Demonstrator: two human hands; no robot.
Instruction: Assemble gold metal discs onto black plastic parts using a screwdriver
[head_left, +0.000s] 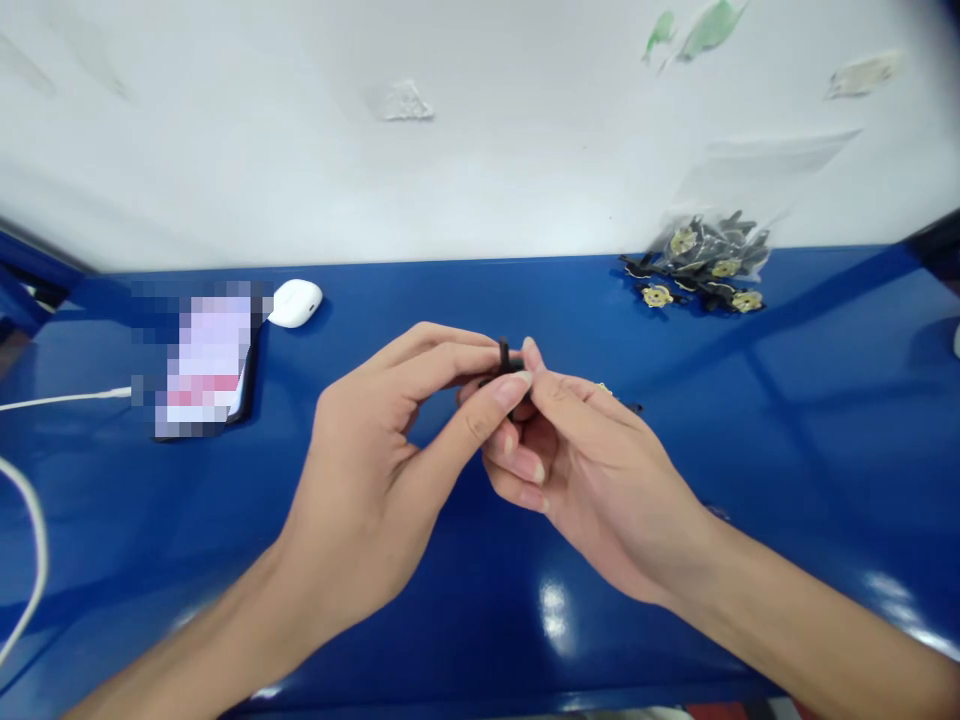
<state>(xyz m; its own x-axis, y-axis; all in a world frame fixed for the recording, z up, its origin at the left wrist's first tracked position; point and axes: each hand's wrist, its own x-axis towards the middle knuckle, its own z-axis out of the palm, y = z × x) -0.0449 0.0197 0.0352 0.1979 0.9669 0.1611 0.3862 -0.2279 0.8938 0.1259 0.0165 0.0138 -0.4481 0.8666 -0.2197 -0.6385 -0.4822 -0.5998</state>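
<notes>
My left hand (405,430) and my right hand (577,440) meet over the middle of the blue table. Between their fingertips they pinch a small black part (505,356), with a short stub pointing up. My left thumb lies across its front, so most of the part is hidden. The fingers of my right hand curl beneath and behind it. Just past the right hand, a bit of a gold and black piece (604,390) shows on the table, mostly covered by the hand.
At the back right, a clear plastic bag (720,245) holds black and gold parts, with several more lying before it. A phone (206,360) and a white earbud case (297,303) rest at the left, near a white cable (34,530). A white wall (510,190) rises behind the table (420,290).
</notes>
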